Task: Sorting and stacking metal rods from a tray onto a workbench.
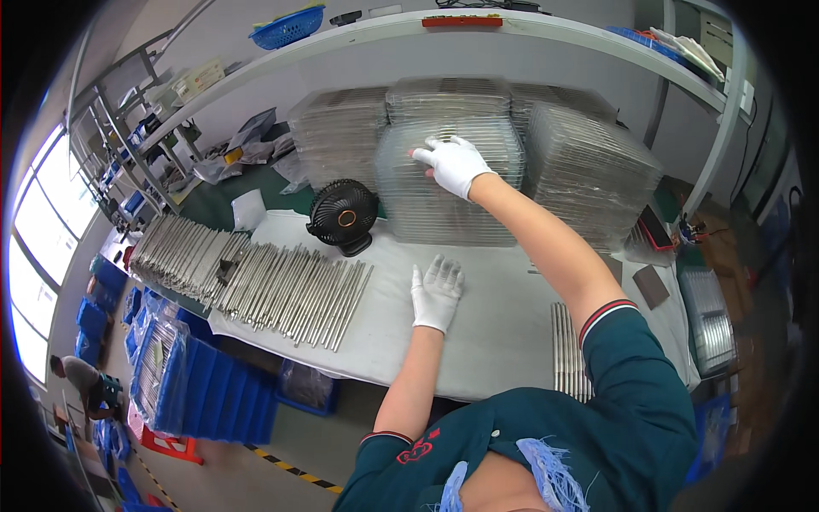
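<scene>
My right hand [458,164], in a white glove with bare fingertips, reaches over the front stack of clear plastic trays [452,209]. Its fingers are apart at the top of that stack, and nothing shows in them; whether they touch the top tray is hard to tell. My left hand [437,294], gloved too, lies with fingers stretched out on the white cloth [495,316] in front of the stack. To its left, many slim metal rods [290,290] lie side by side in a long row. A smaller group of rods [570,354] lies near my right elbow.
A black fan [344,215] stands between the rods and the trays. More wrapped tray stacks [589,171] rise behind and to the right. A shelf [375,30] spans overhead. Blue bins [222,388] stand on the floor at left, with another person [81,384] farther off.
</scene>
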{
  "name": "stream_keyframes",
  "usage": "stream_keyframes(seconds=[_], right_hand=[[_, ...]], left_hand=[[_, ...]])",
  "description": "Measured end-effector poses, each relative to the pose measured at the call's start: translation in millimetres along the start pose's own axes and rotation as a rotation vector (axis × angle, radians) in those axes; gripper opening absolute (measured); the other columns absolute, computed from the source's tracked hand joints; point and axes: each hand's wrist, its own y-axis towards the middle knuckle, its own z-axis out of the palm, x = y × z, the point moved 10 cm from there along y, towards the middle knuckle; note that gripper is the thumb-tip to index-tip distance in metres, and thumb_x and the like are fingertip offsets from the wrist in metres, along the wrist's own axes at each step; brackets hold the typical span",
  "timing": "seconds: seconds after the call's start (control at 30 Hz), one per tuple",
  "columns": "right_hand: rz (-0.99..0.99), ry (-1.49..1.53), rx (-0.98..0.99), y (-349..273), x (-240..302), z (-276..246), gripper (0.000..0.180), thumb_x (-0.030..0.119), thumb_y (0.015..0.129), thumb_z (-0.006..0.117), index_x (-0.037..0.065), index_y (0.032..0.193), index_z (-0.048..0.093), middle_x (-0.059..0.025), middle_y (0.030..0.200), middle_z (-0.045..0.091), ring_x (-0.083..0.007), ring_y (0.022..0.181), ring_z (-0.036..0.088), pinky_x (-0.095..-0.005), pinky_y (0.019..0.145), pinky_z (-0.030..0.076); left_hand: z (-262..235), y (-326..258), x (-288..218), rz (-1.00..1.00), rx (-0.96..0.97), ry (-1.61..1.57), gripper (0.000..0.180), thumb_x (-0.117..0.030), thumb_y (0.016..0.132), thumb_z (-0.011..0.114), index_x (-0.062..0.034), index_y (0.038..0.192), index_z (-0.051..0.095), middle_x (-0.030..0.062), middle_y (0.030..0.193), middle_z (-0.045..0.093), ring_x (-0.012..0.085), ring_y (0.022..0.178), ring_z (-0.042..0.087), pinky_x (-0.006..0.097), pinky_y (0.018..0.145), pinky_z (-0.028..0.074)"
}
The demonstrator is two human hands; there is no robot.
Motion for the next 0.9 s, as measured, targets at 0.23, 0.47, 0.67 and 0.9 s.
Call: stream_keyframes(seconds=[0.23, 0.47, 0.67, 0.9], right_hand=[[-0.139, -0.044, -0.126, -41.9, 29.4, -26.2, 0.054, 0.026, 0.080, 0.056, 0.016, 0.130, 0.037, -0.0147, 0.133, 0.034, -0.0302, 0.122, 0.035, -0.0416, 0.103, 0.024], [-0.300, 0.293, 0.184, -236.5, 69.2, -18.7, 0.074, 0.052, 0.069, 0.061, 0.013, 0.129, 0.039, -0.0163, 0.135, 0.032, -0.0322, 0.126, 0.029, -0.0459, 0.105, 0.020], [0.109, 0.193, 0.389, -383.5, -31.7, -0.7, 0.076, 0.054, 0.074, 0.055, 0.009, 0.132, 0.032, -0.0192, 0.136, 0.028, -0.0350, 0.127, 0.025, -0.0442, 0.105, 0.019], [0.163, 0.121, 0.384, -449.0, -57.2, -6.0, 0.071, 0.058, 0.081, 0.038, 0.004, 0.127, 0.038, -0.0212, 0.134, 0.031, -0.0358, 0.126, 0.026, -0.0446, 0.105, 0.017]], left_hand=[[-1.0, -1.0, -7.6, 0.020, 0.044, -0.029, 0.048, -0.048, 0.084, 0.047, -0.0062, 0.106, 0.053, 0.0056, 0.100, 0.057, 0.0236, 0.095, 0.054, 0.042, 0.082, 0.046], [-8.3, 3.2, -16.3, 0.046, 0.064, -0.035, 0.053, -0.050, 0.083, 0.047, -0.0058, 0.111, 0.050, 0.0085, 0.110, 0.051, 0.0242, 0.102, 0.050, 0.041, 0.091, 0.039], [16.0, -8.3, 7.1, 0.115, 0.104, 0.442, 0.049, -0.044, 0.086, 0.048, -0.0037, 0.114, 0.051, 0.0086, 0.105, 0.056, 0.0237, 0.101, 0.052, 0.037, 0.089, 0.042], [99.3, -99.9, 220.7, 0.592, 1.058, 2.163, 0.063, -0.046, 0.076, 0.056, -0.0016, 0.118, 0.047, 0.0208, 0.123, 0.044, 0.0377, 0.119, 0.036, 0.043, 0.102, 0.025]])
